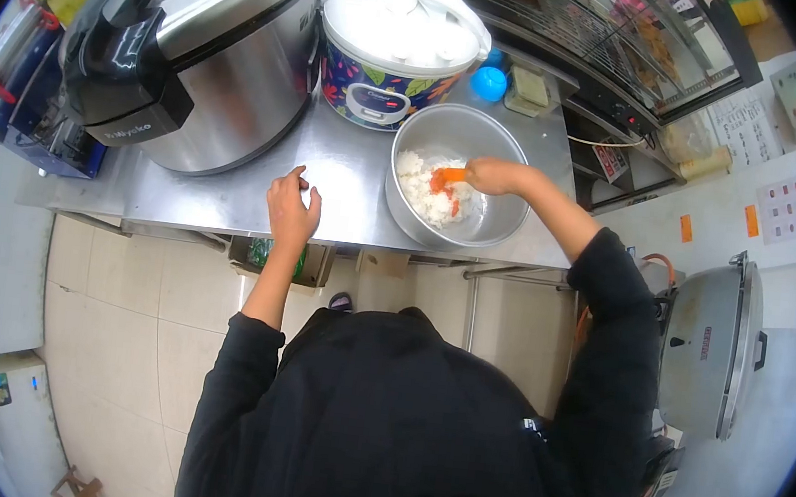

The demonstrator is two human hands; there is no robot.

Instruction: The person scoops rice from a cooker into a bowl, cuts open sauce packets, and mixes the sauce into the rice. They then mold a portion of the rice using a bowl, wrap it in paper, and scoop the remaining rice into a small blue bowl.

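Note:
A deep silver metal pot stands on the steel counter, with white rice on its left side. Orange-red food lies on top of the rice. My right hand reaches over the pot's rim, fingers wrapped round an orange rice paddle whose tip is in the rice; its blade is partly hidden. Left of the pot, my left hand rests at the counter's front edge, fingers loosely bent and apart, holding nothing.
A large steel rice cooker stands at the left of the counter. Behind the pot are a patterned rice cooker, a blue ball-shaped item and a lidded container. A glass display case is at back right.

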